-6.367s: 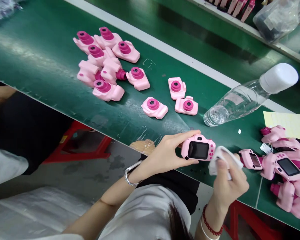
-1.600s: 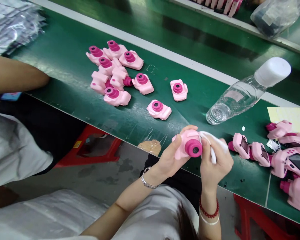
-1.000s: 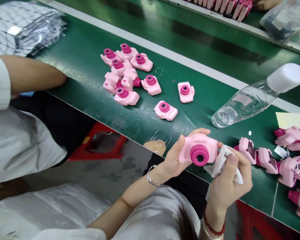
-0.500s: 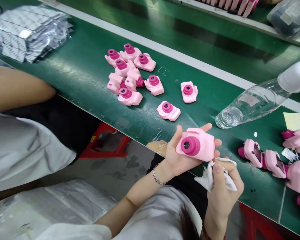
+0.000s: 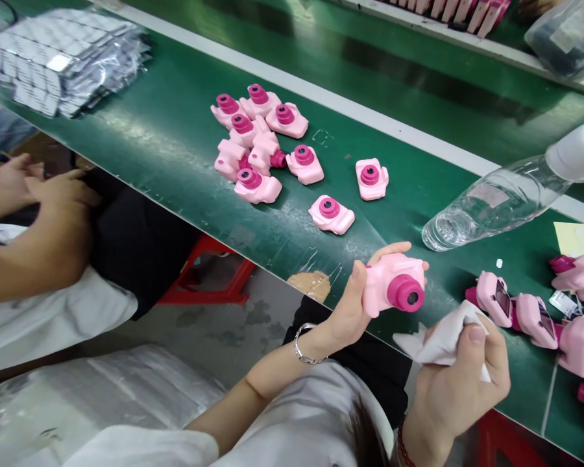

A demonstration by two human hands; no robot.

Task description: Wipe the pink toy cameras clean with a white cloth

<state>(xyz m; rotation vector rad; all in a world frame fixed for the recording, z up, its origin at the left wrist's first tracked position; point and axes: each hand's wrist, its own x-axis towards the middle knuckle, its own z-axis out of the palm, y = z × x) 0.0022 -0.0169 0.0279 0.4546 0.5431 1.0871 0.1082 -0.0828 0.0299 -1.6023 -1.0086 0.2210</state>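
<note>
Pink toy camera [image 5: 380, 285]
Left hand [image 5: 351, 308] clasps its body, seemingly to leave lens [image 5: 405, 293] unobstructed; right hand [image 5: 460, 389] pinches white cloth [image 5: 442, 342].

Pink camera [image 5: 385, 285] in left grip [image 5: 349, 312]

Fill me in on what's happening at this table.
A person holds a pink camera in the left hand, its lens facing outward. The right hand grips a crumpled white cloth, which is just apart from the camera. More pink cameras lie on the green table: a loose group farther left, most lens up, and a pile to the right. A clear bottle stands beyond the hands.
</note>
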